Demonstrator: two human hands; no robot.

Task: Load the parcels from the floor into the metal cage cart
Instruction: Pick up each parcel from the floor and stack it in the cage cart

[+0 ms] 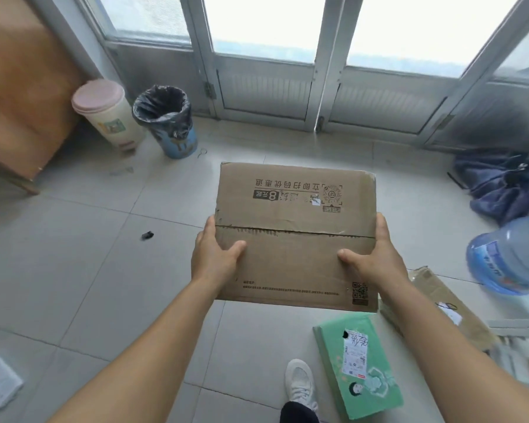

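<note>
Cardboard parcel (295, 236), brown, printed top w/ QR code: held off the floor (104, 239), level, left hand (216, 257) clamped on left edge, right hand (374, 257) on right edge, thumbs on top. Below right on floor: green parcel (358, 366), flat brown parcel (440, 303). Beyond: water jug (510, 254), black-lined bin (168, 120), pink-lidded bin (106, 109).
</note>
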